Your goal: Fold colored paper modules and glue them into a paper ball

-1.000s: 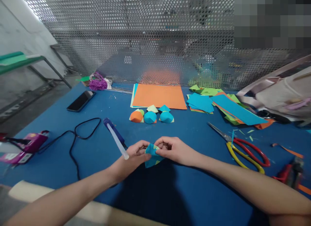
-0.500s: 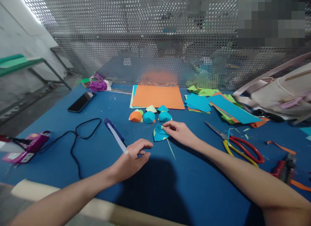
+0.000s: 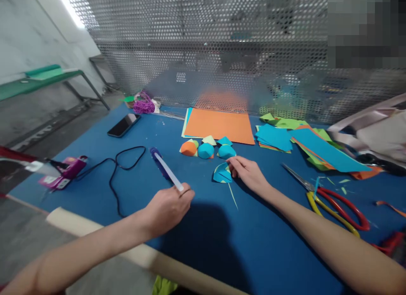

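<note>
On the blue tabletop, my left hand (image 3: 171,206) is closed at the rear of a blue glue gun (image 3: 163,166), whose translucent glue stick (image 3: 173,176) reaches over the fingers; the handle is hidden. The fingers of my right hand (image 3: 247,172) pinch the upper right edge of a folded blue paper piece (image 3: 223,173) with pale green spots. A thin pale sliver (image 3: 233,196) lies just below this piece. Behind it stand small folded paper shapes: an orange one (image 3: 189,148), a blue one (image 3: 206,150) and another blue one (image 3: 226,151), with pointed tips behind them.
Orange paper sheets (image 3: 218,125) lie at the back against a perforated metal panel (image 3: 215,58). Right are cut blue papers (image 3: 274,137), paper strips (image 3: 330,149) and large scissors (image 3: 330,202). Left are a phone (image 3: 123,125), purple twine (image 3: 144,105), a black cord (image 3: 111,181) and a purple power strip (image 3: 63,176).
My left hand has closed from open fingers, beside the glue gun. The blue paper piece has turned slightly in my right fingers. The view has shifted, so everything sits further right.
</note>
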Tool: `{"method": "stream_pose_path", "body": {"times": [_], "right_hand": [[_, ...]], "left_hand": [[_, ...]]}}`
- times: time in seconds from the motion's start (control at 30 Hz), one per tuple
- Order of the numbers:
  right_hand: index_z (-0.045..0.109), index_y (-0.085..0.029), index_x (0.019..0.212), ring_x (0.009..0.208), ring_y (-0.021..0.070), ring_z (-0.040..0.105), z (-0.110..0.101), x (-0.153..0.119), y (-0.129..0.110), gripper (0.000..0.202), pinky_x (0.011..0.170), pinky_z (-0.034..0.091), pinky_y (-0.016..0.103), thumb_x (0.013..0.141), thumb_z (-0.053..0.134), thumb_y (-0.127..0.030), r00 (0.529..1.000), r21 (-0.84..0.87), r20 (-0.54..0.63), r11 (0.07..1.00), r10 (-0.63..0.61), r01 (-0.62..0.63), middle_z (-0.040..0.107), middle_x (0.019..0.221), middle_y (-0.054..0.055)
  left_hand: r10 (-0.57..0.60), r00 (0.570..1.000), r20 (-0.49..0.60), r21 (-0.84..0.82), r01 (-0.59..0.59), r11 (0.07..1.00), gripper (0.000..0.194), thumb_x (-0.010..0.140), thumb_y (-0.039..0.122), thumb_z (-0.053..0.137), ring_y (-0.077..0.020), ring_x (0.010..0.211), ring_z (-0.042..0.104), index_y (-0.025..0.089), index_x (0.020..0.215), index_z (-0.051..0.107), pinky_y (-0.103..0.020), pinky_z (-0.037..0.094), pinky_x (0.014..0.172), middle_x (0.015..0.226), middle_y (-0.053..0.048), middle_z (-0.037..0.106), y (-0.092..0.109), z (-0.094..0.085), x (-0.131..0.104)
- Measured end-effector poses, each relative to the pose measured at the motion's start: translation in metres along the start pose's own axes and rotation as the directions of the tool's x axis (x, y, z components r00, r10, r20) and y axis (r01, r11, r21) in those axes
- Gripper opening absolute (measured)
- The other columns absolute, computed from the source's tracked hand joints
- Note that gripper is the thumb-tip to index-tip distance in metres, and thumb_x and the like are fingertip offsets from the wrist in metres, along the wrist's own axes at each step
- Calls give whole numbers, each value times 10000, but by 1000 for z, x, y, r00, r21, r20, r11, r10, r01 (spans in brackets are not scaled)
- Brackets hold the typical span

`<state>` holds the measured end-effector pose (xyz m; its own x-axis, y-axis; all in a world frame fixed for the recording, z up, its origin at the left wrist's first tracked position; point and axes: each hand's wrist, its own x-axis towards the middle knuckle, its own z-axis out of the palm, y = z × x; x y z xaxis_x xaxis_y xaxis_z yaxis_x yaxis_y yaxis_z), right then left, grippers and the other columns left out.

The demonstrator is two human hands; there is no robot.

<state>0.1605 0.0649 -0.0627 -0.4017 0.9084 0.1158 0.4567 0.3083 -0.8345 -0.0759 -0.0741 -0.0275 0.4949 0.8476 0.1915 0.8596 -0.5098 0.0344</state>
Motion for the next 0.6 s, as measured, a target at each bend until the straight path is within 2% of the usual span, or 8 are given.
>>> {"method": "stream_pose_path", "body": {"times": [0.1,0.17,0.2,0.27,0.33,0.37,0.47,0.6], "right_hand": [[615,-183,819,567,139,545,0,-1,1,387,591,406,261,897,381,-481,1000,0,2,1000,0,0,558,591,-14],[616,-180,822,564,138,543,1,-1,1,396,588,406,260,895,382,-491,1000,3,8,1000,2,-2,563,596,-12],[617,-180,820,562,137,541,1,-1,1,401,587,407,260,894,382,-496,1000,2,9,1000,4,-4,565,595,-11],[618,-180,807,560,137,538,1,-1,1,410,591,408,260,891,384,-507,1000,-8,6,1000,3,-3,564,582,-12],[618,-181,794,557,139,536,1,-1,1,417,595,410,262,889,387,-515,1000,-13,2,1000,-1,1,561,567,-12],[618,-181,792,555,139,536,0,-1,1,419,593,413,263,888,389,-518,1000,-8,2,1000,-3,3,562,565,-11],[620,-175,827,548,140,541,0,-1,2,423,577,421,264,888,390,-525,1000,12,7,1000,-1,1,573,584,-4],[617,-173,868,554,143,555,0,-2,5,437,553,429,262,895,371,-533,1000,10,12,1000,-3,3,586,615,8]], "left_hand": [[-123,989,-79,159,135,978,249,904,159,347,-154,657,612,162,837,587,-230,450,523,781,-62,624,-12,-2,-12],[-311,944,-109,171,326,930,283,926,271,349,-175,662,629,157,820,586,-245,432,512,775,-68,640,-22,-6,-15],[-423,901,-98,171,434,885,309,925,332,357,-193,671,638,149,826,586,-253,420,504,767,-73,645,-27,-10,-15],[-629,777,-31,179,623,761,379,904,449,375,-236,686,649,142,831,584,-282,418,529,748,-84,657,-38,-16,-11],[-739,670,66,175,722,670,474,876,551,350,-267,690,654,152,771,584,-304,418,563,715,-98,667,-47,-20,-3],[-758,641,118,148,744,652,506,867,579,332,-274,702,656,160,737,584,-309,417,579,713,-104,672,-52,-21,2],[-782,602,160,34,789,614,532,841,610,324,-293,752,654,170,727,600,-316,414,606,740,-123,682,-62,-19,12],[-789,596,150,-131,803,582,455,811,564,400,-249,699,632,173,674,589,-286,393,593,691,-95,663,-70,-15,15]]}}
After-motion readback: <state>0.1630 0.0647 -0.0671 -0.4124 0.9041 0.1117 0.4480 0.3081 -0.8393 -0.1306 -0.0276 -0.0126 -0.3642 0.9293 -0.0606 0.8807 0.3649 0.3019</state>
